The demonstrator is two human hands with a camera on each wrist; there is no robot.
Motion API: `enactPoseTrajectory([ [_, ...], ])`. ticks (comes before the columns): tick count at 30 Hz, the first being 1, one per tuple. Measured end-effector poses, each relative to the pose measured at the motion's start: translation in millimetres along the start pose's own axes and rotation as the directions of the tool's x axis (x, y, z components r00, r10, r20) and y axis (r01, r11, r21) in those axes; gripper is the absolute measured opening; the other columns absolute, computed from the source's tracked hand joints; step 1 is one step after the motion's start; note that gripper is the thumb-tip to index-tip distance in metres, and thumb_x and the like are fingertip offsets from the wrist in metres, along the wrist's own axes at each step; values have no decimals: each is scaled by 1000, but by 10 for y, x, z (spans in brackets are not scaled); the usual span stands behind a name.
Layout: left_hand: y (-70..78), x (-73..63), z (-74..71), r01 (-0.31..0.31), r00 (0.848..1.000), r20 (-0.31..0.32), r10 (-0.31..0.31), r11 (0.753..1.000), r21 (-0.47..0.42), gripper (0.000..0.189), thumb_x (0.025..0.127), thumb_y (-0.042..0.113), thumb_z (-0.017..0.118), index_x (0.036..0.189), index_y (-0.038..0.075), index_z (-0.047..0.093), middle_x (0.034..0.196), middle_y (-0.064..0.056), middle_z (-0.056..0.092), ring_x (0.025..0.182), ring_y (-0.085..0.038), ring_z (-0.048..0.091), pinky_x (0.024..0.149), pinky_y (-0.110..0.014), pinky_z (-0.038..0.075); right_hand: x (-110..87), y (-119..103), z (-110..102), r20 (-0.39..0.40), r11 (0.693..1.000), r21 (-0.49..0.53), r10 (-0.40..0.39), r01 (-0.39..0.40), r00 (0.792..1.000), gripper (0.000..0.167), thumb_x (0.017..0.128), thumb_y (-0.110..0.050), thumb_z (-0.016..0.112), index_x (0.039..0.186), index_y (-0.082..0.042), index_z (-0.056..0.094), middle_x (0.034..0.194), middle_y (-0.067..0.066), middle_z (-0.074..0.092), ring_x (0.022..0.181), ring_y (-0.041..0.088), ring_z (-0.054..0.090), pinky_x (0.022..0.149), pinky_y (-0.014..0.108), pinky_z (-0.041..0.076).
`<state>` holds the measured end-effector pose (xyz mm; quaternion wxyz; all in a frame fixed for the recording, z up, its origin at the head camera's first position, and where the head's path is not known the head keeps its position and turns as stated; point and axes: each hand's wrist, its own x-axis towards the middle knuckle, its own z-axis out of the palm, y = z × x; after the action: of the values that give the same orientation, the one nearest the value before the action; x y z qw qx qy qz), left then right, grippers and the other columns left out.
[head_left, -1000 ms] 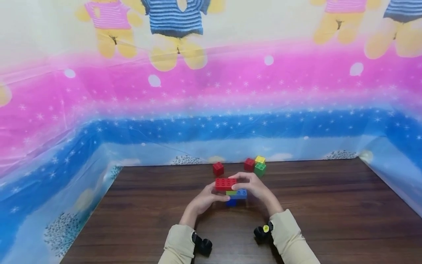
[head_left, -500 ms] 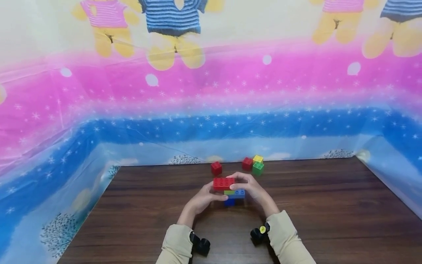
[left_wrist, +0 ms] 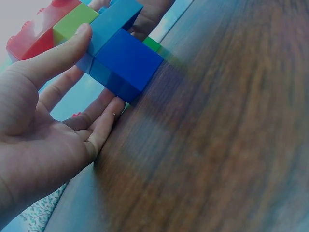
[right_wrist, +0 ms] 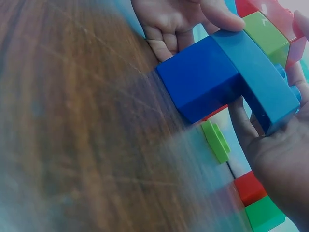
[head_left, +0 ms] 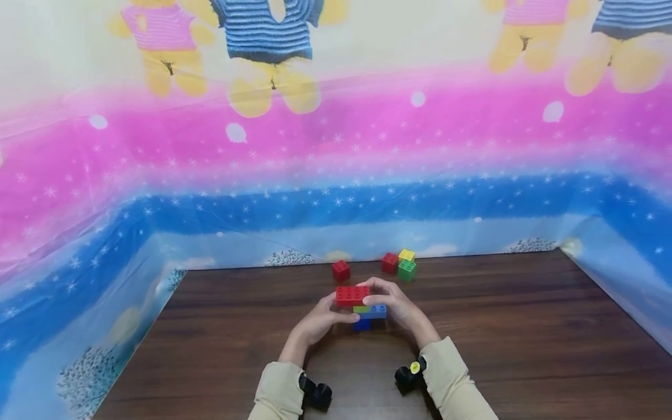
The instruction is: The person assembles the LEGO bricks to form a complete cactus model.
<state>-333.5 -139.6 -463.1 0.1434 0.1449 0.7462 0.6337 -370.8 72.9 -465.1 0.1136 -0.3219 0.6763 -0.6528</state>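
Brick stack [head_left: 371, 312], probably light, stiff and slick; best gripped by flat sides. Pinched lower down by left hand [head_left: 319, 322], at the red brick [head_left: 349, 296] by right hand [head_left: 396, 303].

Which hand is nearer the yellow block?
Right. The right hand is almost straight in front of the yellow block; the left hand is farther away, in front and to its left.

The left hand [left_wrist: 53, 140] pinches a 4-brick stack [left_wrist: 110, 33]: red, lime, light blue, dark blue; past it, 1 green piece [left_wrist: 151, 44] shows near the right hand [left_wrist: 153, 15].
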Motion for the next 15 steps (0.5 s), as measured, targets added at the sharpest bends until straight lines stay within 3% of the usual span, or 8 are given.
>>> enactPoseTrajectory([
  [6,-39,-8,8,-2,1000,6,2,1000,-5,59,87,20,71,140,10,47,140,-13,54,120,-27,54,111,-62,29,-31,21,11,-9,999,20,37,-37,999,20,91,-20,57,109,-24,64,105,-12,65,111,16,52,108,56,31],
  [15,-14,4,0,-5,1000,5,5,1000,-1,59,87,20,70,141,10,46,140,-13,53,125,-29,51,111,-63,29,-30,-25,2,10,1000,14,11,-11,1000,19,92,-22,59,109,-27,63,108,-13,65,111,16,53,105,50,34],
])
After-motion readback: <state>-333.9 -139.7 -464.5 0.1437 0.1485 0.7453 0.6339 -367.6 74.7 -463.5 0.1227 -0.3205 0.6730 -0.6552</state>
